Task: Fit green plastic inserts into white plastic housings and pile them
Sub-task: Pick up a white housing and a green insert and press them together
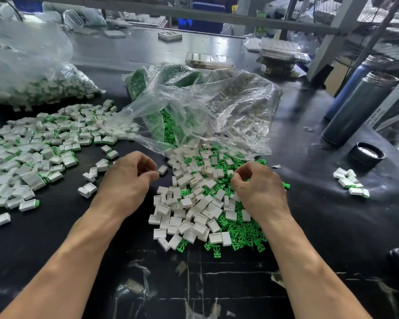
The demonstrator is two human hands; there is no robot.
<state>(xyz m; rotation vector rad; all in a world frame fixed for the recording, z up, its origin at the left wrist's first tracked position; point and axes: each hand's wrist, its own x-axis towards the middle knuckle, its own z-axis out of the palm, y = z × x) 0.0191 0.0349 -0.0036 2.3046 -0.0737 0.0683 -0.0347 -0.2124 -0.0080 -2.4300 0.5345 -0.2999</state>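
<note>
Both hands [127, 178] [258, 189] over unmarked white housings [194, 212]

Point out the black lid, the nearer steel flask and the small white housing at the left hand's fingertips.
black lid [366, 155]: head view, on its pale inner face.
nearer steel flask [357, 109]: head view, middle of its body.
white housing [162, 169]: head view, on its top face.

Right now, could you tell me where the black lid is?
In the head view, the black lid lies on the dark table's right side, just in front of the grey flask.
</note>
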